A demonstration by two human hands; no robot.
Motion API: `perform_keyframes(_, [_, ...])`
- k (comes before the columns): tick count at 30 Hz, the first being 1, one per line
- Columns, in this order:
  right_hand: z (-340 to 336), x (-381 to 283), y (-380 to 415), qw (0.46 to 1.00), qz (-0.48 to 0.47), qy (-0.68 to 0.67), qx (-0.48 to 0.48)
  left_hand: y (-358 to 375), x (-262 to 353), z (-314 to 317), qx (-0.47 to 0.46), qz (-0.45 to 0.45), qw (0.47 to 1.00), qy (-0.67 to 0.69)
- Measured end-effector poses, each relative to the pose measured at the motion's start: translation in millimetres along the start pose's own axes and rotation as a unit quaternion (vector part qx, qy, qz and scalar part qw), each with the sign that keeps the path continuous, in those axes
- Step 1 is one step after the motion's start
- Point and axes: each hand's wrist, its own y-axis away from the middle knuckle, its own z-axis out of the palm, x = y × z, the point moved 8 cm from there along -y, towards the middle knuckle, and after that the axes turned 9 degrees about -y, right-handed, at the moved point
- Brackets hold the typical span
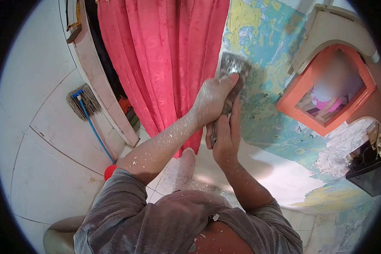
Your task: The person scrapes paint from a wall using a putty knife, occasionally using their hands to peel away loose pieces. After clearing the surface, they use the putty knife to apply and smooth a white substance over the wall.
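A wide-bladed metal scraper [235, 64] is held in both hands, its blade against the wall beside the curtain. My left hand [213, 99] is closed around it just below the blade, thumb pressed along the metal. Lower down, my right hand [227, 137] is wrapped around the handle, which the fingers partly hide. The wall [262, 110] has patchy blue-green and yellow paint, with pale bare areas. White flakes and dust cover my left forearm and hand.
A pink curtain [156, 55] hangs left of the scraper. A mop [86, 106] leans against the white panel at left. At right are an orange frame [285, 99] with a person visible inside it, and a dark box-like object [370, 173]. Debris lies on the tiled floor.
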Motion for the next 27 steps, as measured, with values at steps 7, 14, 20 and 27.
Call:
perform_keyframes(7, [-10.9,0.9,-8.3,1.0,0.002,0.002,0.031,-10.0,22.5,1.0,0.044,0.062,0.996,-0.035])
perform_keyframes(14, [-19.9,30.8,26.6,0.999,0.032,0.002,0.014,3.8,-17.4,5.6,0.063,0.15,0.978,-0.131])
perform_keyframes(20, [-3.1,-24.6,-8.5,1.0,-0.008,-0.004,0.001,-8.2,31.9,10.7,0.005,-0.009,0.999,-0.041])
perform_keyframes(27, [-31.8,5.6,25.2,0.998,0.046,0.0,0.045,0.4,-25.6,30.7,0.055,0.058,0.996,-0.032])
